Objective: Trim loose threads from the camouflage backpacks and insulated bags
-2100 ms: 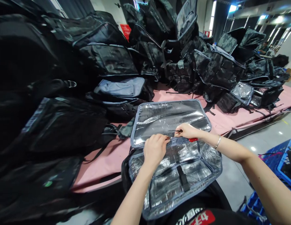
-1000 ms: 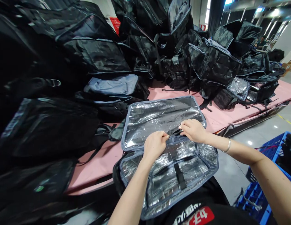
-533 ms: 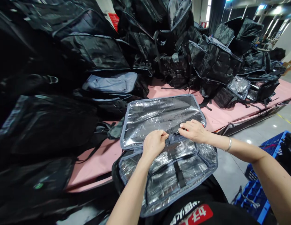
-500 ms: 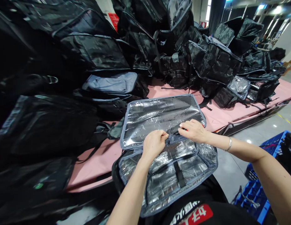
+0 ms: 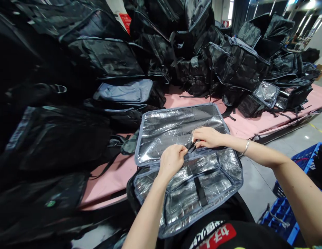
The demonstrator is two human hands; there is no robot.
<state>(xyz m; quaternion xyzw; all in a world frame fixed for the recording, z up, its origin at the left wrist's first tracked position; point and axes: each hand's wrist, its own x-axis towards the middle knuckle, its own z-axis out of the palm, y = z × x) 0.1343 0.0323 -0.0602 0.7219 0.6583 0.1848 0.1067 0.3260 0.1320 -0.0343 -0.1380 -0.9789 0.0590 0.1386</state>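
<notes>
A rectangular black bag [image 5: 192, 169] lies wide open, its inside lined with shiny, crinkled silver foil and its edges bound in grey-blue. The lid [image 5: 173, 126] is folded back flat on a pink-covered table [image 5: 249, 126]; the body faces upward, overhanging the table's near edge. A black strap [image 5: 201, 192] runs down inside. A small dark, pointed tool [image 5: 192, 145] slants downward, its tip near the lid's hinge seam.

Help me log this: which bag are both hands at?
The silver-lined bag at bottom centre, flap laid back: the left hand and right hand work at it; other bags are untouched.
</notes>
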